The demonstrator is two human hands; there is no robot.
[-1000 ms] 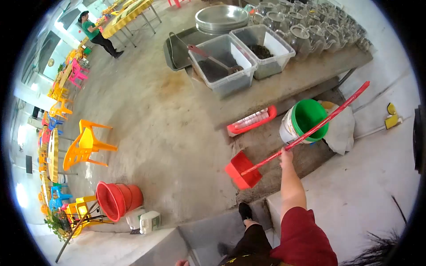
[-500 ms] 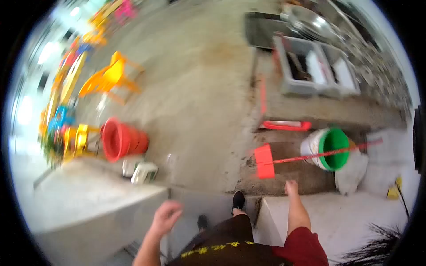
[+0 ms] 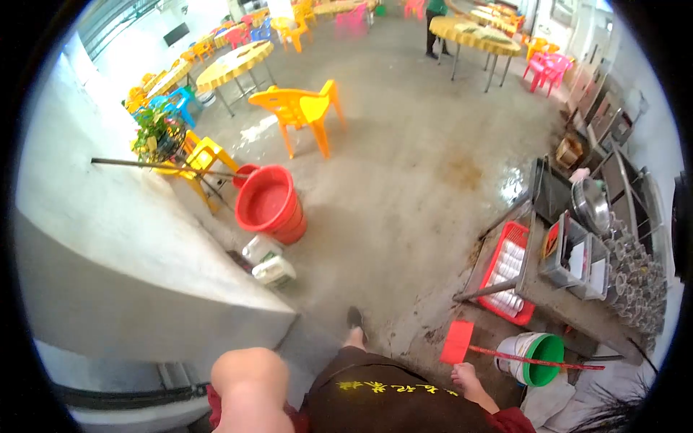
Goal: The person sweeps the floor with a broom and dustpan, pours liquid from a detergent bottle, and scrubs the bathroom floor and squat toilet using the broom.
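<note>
My right hand (image 3: 465,375) is at the lower right, its fingers curled with nothing visible in them. Just above it is a red dustpan (image 3: 457,342), whose long red handle (image 3: 505,354) slants across a white bucket with a green inside (image 3: 546,359). The hand is apart from the handle. My left arm is bent at the bottom, with a rounded, bare part of it towards the camera; the left hand itself does not show.
A red bucket (image 3: 268,204) and white jugs (image 3: 274,271) stand left by a low wall (image 3: 216,317). A yellow chair (image 3: 310,112) is ahead. At right, a bench (image 3: 556,296) holds tubs and glass jugs, beside a red basket (image 3: 507,267). A person stands at a far table.
The view has swung right and up. My right hand has let go of the red handle, which has dropped across the bucket. My left hand, visible half a second ago, has gone out of sight.
</note>
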